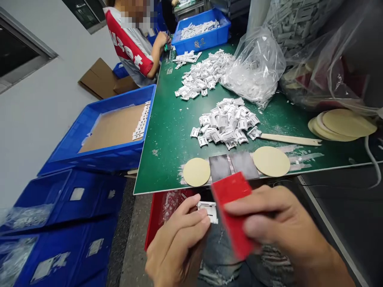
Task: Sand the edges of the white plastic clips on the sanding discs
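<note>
Between the fingertips of my left hand [181, 239] is a small white plastic part [209, 211] with a slot in it. My right hand [272, 227] grips a red block [233, 211], slightly blurred, just to the right of the white part. On the green table [167, 159] beyond them are two dark square pads [220, 167], with a round cream disc [196, 172] on the left and another cream disc [271, 161] on the right. Farther back lies a heap of white parts [224, 121], with a pale wooden stick [290, 139] beside it.
A second white heap [206, 71], a clear bag [257, 67] and a blue bin [200, 34] stand farther back. A person [131, 44] works at the far left. Blue crates [119, 149] line the left; a red bin [154, 215] sits below the table edge.
</note>
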Available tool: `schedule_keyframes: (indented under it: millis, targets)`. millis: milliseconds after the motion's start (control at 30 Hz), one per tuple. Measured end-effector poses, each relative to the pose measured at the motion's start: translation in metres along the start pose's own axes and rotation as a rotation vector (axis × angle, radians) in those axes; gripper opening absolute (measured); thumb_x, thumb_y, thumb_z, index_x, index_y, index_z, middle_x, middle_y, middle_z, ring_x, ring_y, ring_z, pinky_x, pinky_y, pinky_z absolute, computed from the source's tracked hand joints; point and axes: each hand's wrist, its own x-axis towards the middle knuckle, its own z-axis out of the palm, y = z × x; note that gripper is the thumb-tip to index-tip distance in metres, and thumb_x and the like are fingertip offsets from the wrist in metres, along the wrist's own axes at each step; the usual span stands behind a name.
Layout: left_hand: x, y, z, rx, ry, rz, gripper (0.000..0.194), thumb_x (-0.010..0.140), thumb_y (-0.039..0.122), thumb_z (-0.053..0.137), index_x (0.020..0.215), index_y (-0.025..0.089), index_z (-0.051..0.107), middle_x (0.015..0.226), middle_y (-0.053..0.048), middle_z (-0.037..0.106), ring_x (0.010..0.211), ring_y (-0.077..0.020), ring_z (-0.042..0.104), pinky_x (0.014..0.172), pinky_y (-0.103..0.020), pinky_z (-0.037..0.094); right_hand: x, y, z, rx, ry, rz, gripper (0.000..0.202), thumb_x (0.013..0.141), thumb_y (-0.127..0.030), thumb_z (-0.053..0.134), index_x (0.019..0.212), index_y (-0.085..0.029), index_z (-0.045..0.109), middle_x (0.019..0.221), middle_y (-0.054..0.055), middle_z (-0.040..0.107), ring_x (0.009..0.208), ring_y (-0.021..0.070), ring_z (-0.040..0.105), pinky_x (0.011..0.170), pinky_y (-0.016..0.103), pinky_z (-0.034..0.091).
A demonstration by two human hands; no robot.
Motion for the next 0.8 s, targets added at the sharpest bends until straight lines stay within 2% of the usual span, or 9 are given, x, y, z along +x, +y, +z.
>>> schedule_keyframes:
  millis: [33,133,167,233,267,400,467,633,800]
  targets:
    - [0.000,-0.001,-0.001,0.008,0.000,0.007,0.036,0.072,0.004,0.079,0.101,0.027,0.076,0.095,0.002,0.079,0.095,-0.0253,0.076,0.082,-0.041,0.067,-0.002,-0.003,0.001,-0.061,0.038,-0.025,0.029,0.085,-0.047,0.071,0.104,-0.027,0.081,0.075,0.002,0.076,0.062,0.0164,0.067,0.060,0.027,0.056]
    - [0.001,-0.002,-0.003,-0.015,-0.023,0.039,0.036,0.070,0.001,0.079,0.099,0.024,0.076,0.091,0.001,0.079,0.089,-0.0246,0.076,0.079,-0.040,0.068,-0.006,-0.010,0.006,-0.230,0.308,-0.114,0.027,0.089,-0.039,0.067,0.112,-0.029,0.078,0.089,0.003,0.078,0.066,0.0156,0.068,0.059,0.024,0.056]
    - [0.002,-0.002,-0.003,-0.046,-0.030,0.043,0.036,0.069,0.000,0.079,0.097,0.022,0.076,0.090,0.000,0.079,0.085,-0.0237,0.076,0.079,-0.041,0.068,-0.007,-0.012,0.007,-0.242,0.293,-0.139,0.028,0.089,-0.040,0.068,0.112,-0.028,0.078,0.090,0.003,0.078,0.066,0.0160,0.068,0.057,0.024,0.055]
    - [0.005,-0.001,-0.001,-0.179,-0.016,0.002,0.033,0.067,-0.003,0.079,0.091,0.019,0.074,0.086,0.000,0.077,0.077,-0.0200,0.075,0.081,-0.043,0.067,-0.005,-0.013,0.007,-0.268,0.159,-0.158,0.027,0.089,-0.040,0.068,0.110,-0.027,0.079,0.088,0.003,0.077,0.069,0.0174,0.069,0.059,0.024,0.056]
    - [0.006,-0.001,0.001,-0.274,-0.003,-0.069,0.030,0.069,-0.004,0.077,0.087,0.018,0.072,0.083,0.001,0.076,0.074,-0.0177,0.074,0.081,-0.042,0.067,-0.004,-0.013,0.007,-0.293,0.148,-0.151,0.026,0.090,-0.039,0.067,0.109,-0.027,0.079,0.087,0.003,0.077,0.071,0.0175,0.069,0.060,0.025,0.056]
    - [0.009,0.000,0.007,-0.685,-0.034,-0.579,0.022,0.077,-0.001,0.072,0.078,0.019,0.064,0.076,0.004,0.071,0.076,-0.0133,0.074,0.076,-0.028,0.064,-0.007,-0.012,0.003,-0.342,0.363,-0.145,0.022,0.094,-0.034,0.064,0.112,-0.033,0.076,0.086,-0.001,0.076,0.062,0.0122,0.063,0.052,0.020,0.050]
    - [0.009,0.000,0.008,-0.822,-0.049,-0.747,0.020,0.079,0.003,0.074,0.081,0.020,0.065,0.078,0.004,0.072,0.079,-0.0134,0.075,0.075,-0.023,0.062,-0.015,-0.011,0.002,-0.295,0.300,-0.157,0.022,0.093,-0.033,0.065,0.112,-0.037,0.075,0.091,-0.003,0.077,0.061,0.0110,0.063,0.050,0.019,0.049]
    - [0.003,-0.001,0.007,-0.843,0.016,-0.850,0.017,0.079,0.006,0.077,0.084,0.021,0.069,0.083,0.002,0.075,0.084,-0.0129,0.075,0.078,-0.020,0.060,-0.032,-0.008,0.007,-0.070,0.265,-0.063,0.022,0.095,-0.033,0.063,0.112,-0.037,0.075,0.106,-0.002,0.076,0.088,0.0152,0.071,0.068,0.017,0.056]
    - [0.001,0.000,0.009,-0.951,0.000,-0.945,0.013,0.081,0.016,0.079,0.091,0.021,0.073,0.084,0.000,0.076,0.077,-0.0117,0.075,0.070,-0.017,0.059,-0.035,-0.017,0.014,0.048,0.336,0.032,0.017,0.092,-0.036,0.064,0.101,-0.037,0.078,0.106,-0.002,0.077,0.093,0.0182,0.071,0.080,0.022,0.058]
